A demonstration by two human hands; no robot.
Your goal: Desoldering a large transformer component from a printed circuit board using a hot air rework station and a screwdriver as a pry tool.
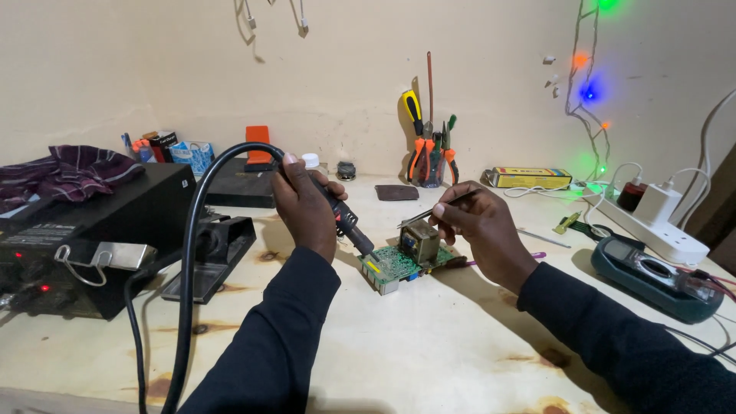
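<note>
My left hand [305, 207] grips a black hot-air handpiece [349, 223] with a thick black hose [192, 230] looping off to the left. Its metal nozzle points down at the near left corner of a green circuit board [400, 265] lying on the wooden bench. My right hand [479, 226] pinches metal tweezers [431, 212], their tips reaching left over a boxy brownish transformer [419, 241] mounted on the board. Both hands hover close above the board.
A black rework station [100, 230] with a handpiece holder [215, 253] stands left. A cup of screwdrivers and pliers [429, 157] sits at the back wall. A teal multimeter [652, 276] and white power strip [659, 226] lie right, with a yellow box [530, 178].
</note>
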